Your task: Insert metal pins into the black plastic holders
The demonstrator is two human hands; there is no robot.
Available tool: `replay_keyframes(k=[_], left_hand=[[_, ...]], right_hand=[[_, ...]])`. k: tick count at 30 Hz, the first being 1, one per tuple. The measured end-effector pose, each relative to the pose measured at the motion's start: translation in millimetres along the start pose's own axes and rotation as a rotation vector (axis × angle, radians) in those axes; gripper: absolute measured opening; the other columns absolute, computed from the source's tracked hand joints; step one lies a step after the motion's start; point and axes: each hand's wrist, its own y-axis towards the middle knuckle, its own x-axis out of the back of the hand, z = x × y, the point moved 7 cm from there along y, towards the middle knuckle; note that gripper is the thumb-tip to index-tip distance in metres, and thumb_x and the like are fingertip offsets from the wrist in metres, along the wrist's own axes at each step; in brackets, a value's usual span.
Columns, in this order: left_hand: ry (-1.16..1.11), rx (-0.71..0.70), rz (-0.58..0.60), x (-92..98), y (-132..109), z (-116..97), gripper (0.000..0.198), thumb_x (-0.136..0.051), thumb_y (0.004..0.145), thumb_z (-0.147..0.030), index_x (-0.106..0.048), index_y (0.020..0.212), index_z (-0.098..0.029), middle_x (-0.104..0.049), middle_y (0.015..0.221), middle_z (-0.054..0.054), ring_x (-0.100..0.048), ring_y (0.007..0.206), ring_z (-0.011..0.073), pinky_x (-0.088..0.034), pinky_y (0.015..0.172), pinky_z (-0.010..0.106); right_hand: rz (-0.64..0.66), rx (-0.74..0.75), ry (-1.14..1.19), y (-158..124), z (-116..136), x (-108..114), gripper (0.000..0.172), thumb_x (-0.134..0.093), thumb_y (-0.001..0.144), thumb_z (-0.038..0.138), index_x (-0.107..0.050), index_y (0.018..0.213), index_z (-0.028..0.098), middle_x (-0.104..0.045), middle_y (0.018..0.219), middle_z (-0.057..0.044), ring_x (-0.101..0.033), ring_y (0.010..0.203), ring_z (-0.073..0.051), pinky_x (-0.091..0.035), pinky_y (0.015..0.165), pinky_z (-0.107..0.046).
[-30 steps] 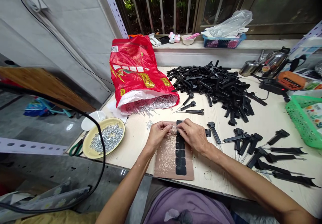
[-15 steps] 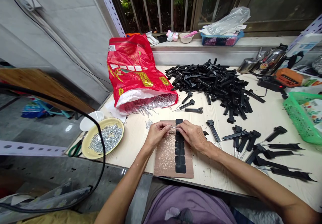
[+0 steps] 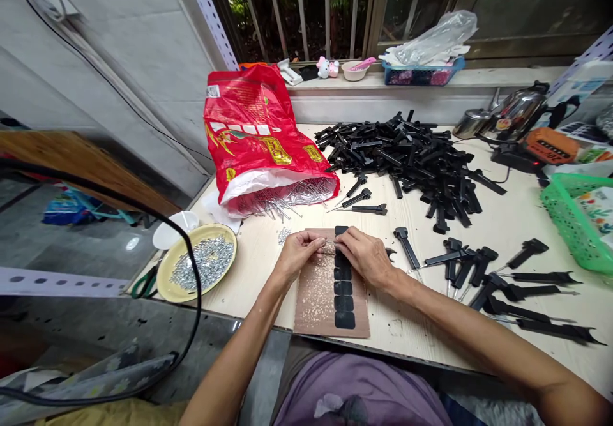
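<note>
Over a brown board [image 3: 306, 314] with a column of black pads [image 3: 344, 303], my two hands meet, fingertips almost touching. My left hand [image 3: 301, 255] is closed in a pinch at a thin metal rod [image 3: 330, 242] that spans the small gap. My right hand [image 3: 366, 257] is closed around a black plastic handle, mostly hidden by the fingers; its forked end [image 3: 390, 252] sticks out on the right. Pale specks cover the board's left half. A few small metal bits [image 3: 284, 235] lie just beyond my left hand.
A yellow plate [image 3: 163, 279] of small metal pieces stands left. Behind are a red bag [image 3: 249, 119] of metal rods and a heap of black handles [image 3: 397, 151]. Handles with rods [image 3: 531, 292] lie right, near a green basket [image 3: 565, 234]. A black cable [image 3: 197, 298] hangs at left.
My right-hand fingers have shifted very slightly at the rod. Both hands otherwise keep their place over the board, and the view has moved a touch.
</note>
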Motion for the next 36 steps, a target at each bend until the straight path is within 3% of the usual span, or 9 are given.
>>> replay_keyframes(k=[6, 13, 16, 20, 24, 28, 33, 34, 36], left_hand=[[0.027, 0.008, 0.005, 2.3, 1, 4, 0.033, -0.077, 0.063, -0.040, -0.064, 0.073, -0.011, -0.059, 0.057, -0.001, -0.053, 0.049, 0.0081, -0.041, 0.048, 0.020], [-0.024, 0.059, 0.072, -4.8, 3, 14, 0.034, -0.078, 0.061, -0.039, -0.065, 0.072, -0.010, -0.059, 0.059, 0.000, -0.052, 0.049, 0.0077, -0.042, 0.050, 0.020], [0.027, 0.050, 0.035, -5.4, 3, 16, 0.040, -0.074, 0.067, -0.041, -0.068, 0.093, -0.011, -0.059, 0.064, 0.000, -0.051, 0.049, 0.0080, -0.041, 0.049, 0.021], [0.220, -0.135, -0.150, 6.9, -1, 9, 0.049, -0.067, 0.074, -0.039, -0.061, 0.118, -0.017, -0.056, 0.070, -0.001, -0.047, 0.051, 0.0083, -0.040, 0.050, 0.021], [0.460, -0.353, -0.257, 10.8, -11, 4, 0.039, -0.062, 0.079, -0.033, -0.063, 0.115, -0.020, -0.057, 0.081, 0.001, -0.050, 0.066, 0.0122, -0.043, 0.068, 0.025], [0.524, -0.391, -0.243, 8.0, -15, 8, 0.039, -0.055, 0.085, -0.033, -0.058, 0.121, -0.020, -0.057, 0.087, 0.003, -0.052, 0.073, 0.0145, -0.042, 0.073, 0.027], [0.631, -0.398, -0.237, 6.7, -14, 9, 0.039, -0.048, 0.089, -0.030, -0.053, 0.125, -0.020, -0.059, 0.099, 0.007, -0.054, 0.082, 0.0165, -0.043, 0.079, 0.030], [0.638, -0.397, -0.240, 6.9, -14, 10, 0.038, -0.047, 0.089, -0.030, -0.052, 0.126, -0.020, -0.059, 0.103, 0.007, -0.054, 0.084, 0.0169, -0.043, 0.081, 0.030], [0.639, -0.393, -0.247, 7.5, -14, 11, 0.038, -0.045, 0.090, -0.030, -0.051, 0.126, -0.020, -0.060, 0.108, 0.009, -0.055, 0.086, 0.0172, -0.043, 0.082, 0.031]], right_hand=[[0.075, -0.041, 0.024, 2, -4, -6, 0.025, -0.038, 0.097, 0.032, -0.061, 0.096, 0.021, -0.060, 0.086, -0.002, -0.055, 0.074, -0.012, -0.036, 0.058, -0.023], [0.063, -0.042, 0.108, -6, -5, -4, 0.022, -0.041, 0.096, 0.030, -0.060, 0.097, 0.020, -0.059, 0.089, -0.003, -0.056, 0.079, -0.012, -0.039, 0.063, -0.022], [0.059, -0.037, 0.111, -2, -20, 2, 0.023, -0.040, 0.096, 0.032, -0.060, 0.095, 0.020, -0.059, 0.088, -0.002, -0.055, 0.075, -0.011, -0.038, 0.061, -0.022], [0.008, -0.016, -0.042, 7, -47, 7, 0.026, -0.041, 0.096, 0.030, -0.062, 0.089, 0.018, -0.059, 0.087, -0.004, -0.053, 0.078, -0.013, -0.036, 0.059, -0.023], [0.043, 0.177, -0.038, -18, -37, -8, 0.027, -0.038, 0.096, 0.020, -0.062, 0.086, 0.017, -0.058, 0.078, -0.003, -0.050, 0.077, -0.014, -0.039, 0.060, -0.025], [0.180, 0.535, 0.031, -47, -7, -20, 0.029, -0.033, 0.096, 0.016, -0.061, 0.091, 0.019, -0.058, 0.076, -0.001, -0.049, 0.073, -0.012, -0.039, 0.057, -0.024], [0.057, 0.200, -0.020, -18, -39, -4, 0.027, -0.036, 0.096, 0.020, -0.062, 0.088, 0.015, -0.059, 0.079, -0.005, -0.050, 0.074, -0.014, -0.041, 0.056, -0.026], [0.092, 0.242, -0.003, -19, -36, -5, 0.029, -0.034, 0.096, 0.018, -0.062, 0.087, 0.015, -0.059, 0.079, -0.004, -0.049, 0.073, -0.013, -0.042, 0.056, -0.025], [0.237, 0.492, 0.066, -34, -15, -13, 0.032, -0.031, 0.096, 0.015, -0.062, 0.087, 0.018, -0.058, 0.076, -0.002, -0.048, 0.071, -0.011, -0.041, 0.054, -0.024]])
